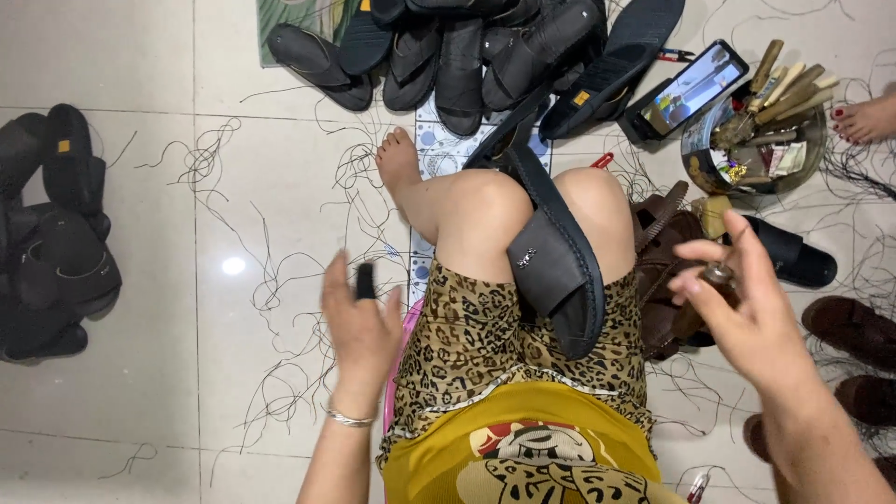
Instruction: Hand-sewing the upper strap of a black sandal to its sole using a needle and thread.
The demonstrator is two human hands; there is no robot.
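A black sandal rests between my knees, sole side against my lap, with a small metal ornament on its strap. My left hand is raised to the left of my thigh, a black finger guard on one finger, holding nothing I can make out. My right hand hovers to the right of my knees, fingers pinched on a small brown object with a shiny top. Neither hand touches the sandal.
A pile of black sandals lies ahead, more black sandals at the left. A phone and a round tin of wooden-handled tools sit at the right, beside brown sandals. Black thread scraps litter the white tiles. Another person's foot shows at far right.
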